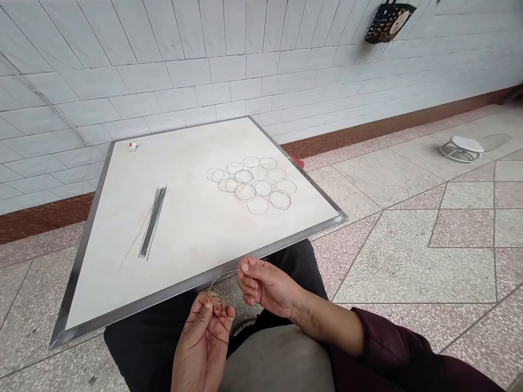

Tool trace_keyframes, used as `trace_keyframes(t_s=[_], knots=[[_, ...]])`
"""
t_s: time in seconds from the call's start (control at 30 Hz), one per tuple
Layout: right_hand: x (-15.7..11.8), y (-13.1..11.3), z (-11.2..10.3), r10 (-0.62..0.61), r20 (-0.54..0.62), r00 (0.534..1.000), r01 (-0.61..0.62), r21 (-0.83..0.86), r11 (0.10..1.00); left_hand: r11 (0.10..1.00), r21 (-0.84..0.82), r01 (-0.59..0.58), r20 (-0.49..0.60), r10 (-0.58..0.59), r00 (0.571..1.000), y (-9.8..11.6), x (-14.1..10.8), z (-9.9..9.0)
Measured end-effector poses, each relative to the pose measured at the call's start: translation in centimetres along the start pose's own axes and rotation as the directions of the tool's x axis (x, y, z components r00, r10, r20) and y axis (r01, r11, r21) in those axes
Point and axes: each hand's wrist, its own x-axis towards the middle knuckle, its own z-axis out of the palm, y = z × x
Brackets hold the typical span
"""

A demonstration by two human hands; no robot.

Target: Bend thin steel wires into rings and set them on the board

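Note:
Just in front of the table's near edge, a thin curved wire runs between my two hands. My left hand pinches it between thumb and forefinger, with the other fingers curled loosely. Higher and to the right, my right hand grips the far part of the wire between thumb and fingers. On the white table lies a group of thin wire rings, several of them overlapping. To the left rests a bundle of straight dark wires, with a few stray lengths beside it.
A small white and red object sits near the table's far left corner. The metal table rim crosses close to my hands. Behind is a tiled wall with a dark patterned bag hanging. A low round stool stands on the floor at right.

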Motion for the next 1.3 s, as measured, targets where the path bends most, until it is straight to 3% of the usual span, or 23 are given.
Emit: trace_keyframes(t_s=[0.13, 0.33, 0.53, 0.67, 0.73, 0.83, 0.93, 1.1, 1.3], knots=[[0.0, 0.0, -0.2, -0.026, 0.004, 1.000, 0.026, -0.002, 1.000, 1.000, 0.012, 0.003, 0.011, -0.003, 1.000, 0.0, -0.1, 0.2], [-0.2, -0.8, -0.1, 0.049, 0.048, 0.998, -0.044, -0.093, 0.995, 0.993, 0.115, -0.001, 0.022, -0.002, 1.000, 0.1, -0.7, 0.8], [-0.5, -0.5, -0.3, 0.052, 0.097, 0.994, -0.044, -0.080, 0.996, 0.989, 0.147, 0.011, 0.022, -0.014, 1.000, 0.2, -1.0, 1.0], [-0.7, -0.5, -0.9, -0.025, 0.134, 0.991, 0.053, -0.209, 0.976, 0.996, 0.087, 0.025, -0.017, -0.024, 1.000, 0.2, -0.9, 0.7], [-0.7, -0.5, -1.3, -0.137, 0.208, 0.968, 0.210, -0.386, 0.898, 0.998, 0.052, 0.028, -0.023, -0.026, 0.999, 0.0, -0.9, 0.5], [-0.5, -0.4, -1.8, -0.260, 0.350, 0.900, 0.433, -0.659, 0.615, 0.999, 0.024, 0.030, 0.006, -0.030, 1.000, -0.5, -0.9, 0.6], [-0.4, 0.0, -2.0, -0.315, 0.444, 0.839, 0.539, -0.756, 0.371, 0.999, -0.007, 0.044, 0.009, -0.044, 0.999, -0.8, -1.0, 0.8], [-0.5, -0.2, -1.8, -0.476, 0.483, 0.734, 0.618, -0.766, 0.177, 0.997, -0.063, 0.046, -0.047, -0.049, 0.998, -1.0, -1.2, 0.9], [-0.6, -0.6, -1.3, -0.386, 0.565, 0.729, 0.612, -0.791, 0.000, 0.998, -0.051, 0.025, -0.037, -0.027, 0.999, -1.3, -1.0, 0.7]])
